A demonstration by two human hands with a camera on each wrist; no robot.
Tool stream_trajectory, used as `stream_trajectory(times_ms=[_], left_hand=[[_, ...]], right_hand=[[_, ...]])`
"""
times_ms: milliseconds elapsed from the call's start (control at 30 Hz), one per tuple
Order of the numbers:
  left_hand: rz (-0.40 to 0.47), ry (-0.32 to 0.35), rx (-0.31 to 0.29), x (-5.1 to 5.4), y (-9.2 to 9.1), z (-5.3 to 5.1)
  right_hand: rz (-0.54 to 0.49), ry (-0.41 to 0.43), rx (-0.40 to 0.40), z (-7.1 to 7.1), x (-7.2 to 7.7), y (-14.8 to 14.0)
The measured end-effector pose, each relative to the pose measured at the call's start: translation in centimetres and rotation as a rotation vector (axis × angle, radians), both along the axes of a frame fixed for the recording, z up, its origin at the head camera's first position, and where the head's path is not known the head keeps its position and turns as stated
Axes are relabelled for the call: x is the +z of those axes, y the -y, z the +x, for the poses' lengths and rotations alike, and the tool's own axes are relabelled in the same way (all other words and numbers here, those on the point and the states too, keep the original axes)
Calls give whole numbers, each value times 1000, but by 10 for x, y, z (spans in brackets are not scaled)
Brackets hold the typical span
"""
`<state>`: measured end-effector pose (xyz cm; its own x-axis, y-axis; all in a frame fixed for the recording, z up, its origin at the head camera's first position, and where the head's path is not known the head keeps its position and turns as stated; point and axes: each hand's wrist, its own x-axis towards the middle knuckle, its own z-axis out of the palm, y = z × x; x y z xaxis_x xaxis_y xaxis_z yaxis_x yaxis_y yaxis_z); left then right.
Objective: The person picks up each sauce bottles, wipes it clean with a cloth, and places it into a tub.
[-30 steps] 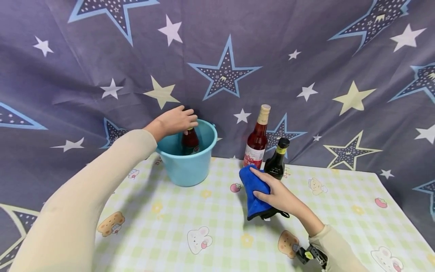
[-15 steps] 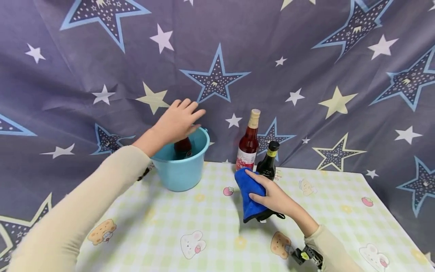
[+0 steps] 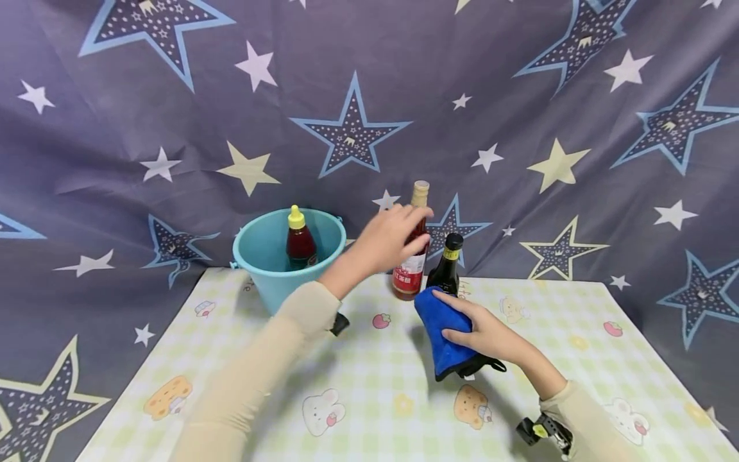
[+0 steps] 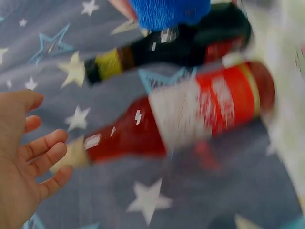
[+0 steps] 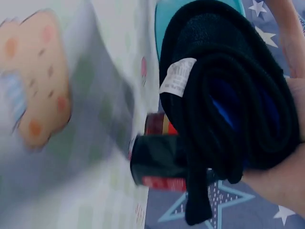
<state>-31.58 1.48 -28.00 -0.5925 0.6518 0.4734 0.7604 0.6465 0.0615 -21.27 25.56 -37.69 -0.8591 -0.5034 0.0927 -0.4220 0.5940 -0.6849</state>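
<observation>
The red bottle (image 3: pixel 409 274) stands upright at the back of the table (image 3: pixel 375 372), its long axis vertical and its pale cap uppermost. From your left hand (image 3: pixel 389 239) it lies beyond and slightly to the right. Your left hand is the nearer of the two, at neck height, with the fingers apart and directed at the neck; it grasps nothing. Contact is not confirmed: the left wrist view is blurred, and I cannot tell whether your fingertips touch the cap or stand just in front of it.

Your right hand (image 3: pixel 485 330) is clamped on a folded blue cloth (image 3: pixel 440 333) with a dark edge. You hold that cloth in front of the dark bottle (image 3: pixel 443 273), covering its lower part. The dark bottle stands upright, just to the right of the red bottle.

Further left is the blue bucket (image 3: pixel 270 285), with a yellow-capped squeeze bottle (image 3: pixel 301 247) inside, its cap up. Behind everything hangs a star-patterned curtain (image 3: pixel 323 51).
</observation>
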Motion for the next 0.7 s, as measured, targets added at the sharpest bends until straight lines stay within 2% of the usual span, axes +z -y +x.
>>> stream_trajectory(times_ms=[100, 200, 300, 433, 500, 700], left_hand=[[-25, 35, 11, -14, -25, -5], [-64, 45, 51, -24, -48, -11], [-118, 33, 110, -35, -62, -16], [-174, -23, 149, -46, -77, -22], [-175, -68, 151, -50, -82, -24], [-104, -158, 138, -54, -93, -28]], right_hand=[[23, 7, 0, 2, -3, -11], [36, 6, -13, 5, -7, -21], [32, 22, -26, 6, -12, -25], [11, 41, -39, 6, -18, -29], [2, 55, -38, 5, -20, -30], [3, 60, -35, 3, -21, -41]])
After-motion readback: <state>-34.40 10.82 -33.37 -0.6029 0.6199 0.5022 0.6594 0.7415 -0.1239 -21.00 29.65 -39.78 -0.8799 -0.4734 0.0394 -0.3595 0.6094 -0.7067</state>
